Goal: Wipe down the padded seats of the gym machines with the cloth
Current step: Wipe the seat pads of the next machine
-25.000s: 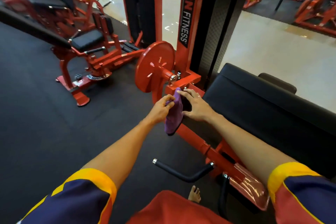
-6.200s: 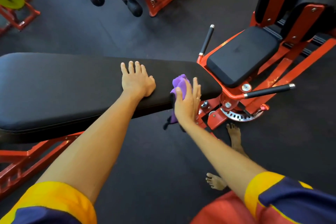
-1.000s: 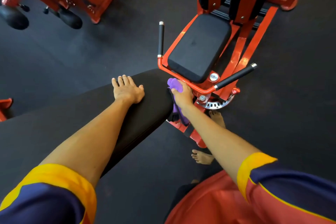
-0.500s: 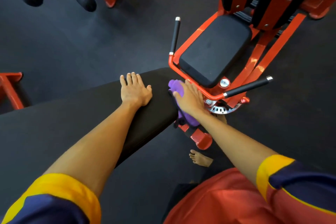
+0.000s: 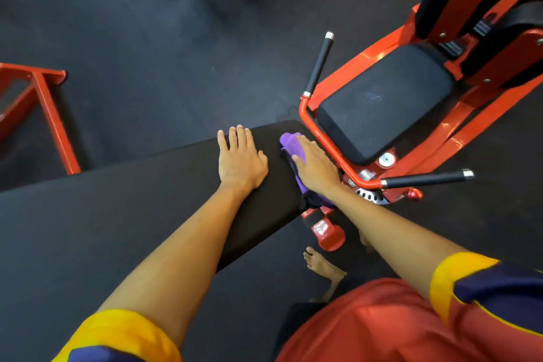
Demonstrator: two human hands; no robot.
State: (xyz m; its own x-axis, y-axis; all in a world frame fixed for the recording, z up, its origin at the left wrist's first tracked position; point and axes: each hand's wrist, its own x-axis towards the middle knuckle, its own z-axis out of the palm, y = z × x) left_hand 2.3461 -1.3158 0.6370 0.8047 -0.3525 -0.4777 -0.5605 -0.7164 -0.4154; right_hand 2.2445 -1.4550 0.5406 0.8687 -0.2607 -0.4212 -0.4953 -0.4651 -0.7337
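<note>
Right hand (image 5: 316, 169) has flattened onto the purple cloth (image 5: 290, 142) at the end of the bench pad (image 5: 147, 214) — fingers (image 5: 306, 146) straight, together, cloth peeking past them; left hand (image 5: 241, 160) presses flat.

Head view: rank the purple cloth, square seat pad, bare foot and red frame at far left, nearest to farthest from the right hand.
1. purple cloth, under the right hand.
2. square seat pad, just beyond it.
3. bare foot, on the floor below.
4. red frame, far left.
</note>
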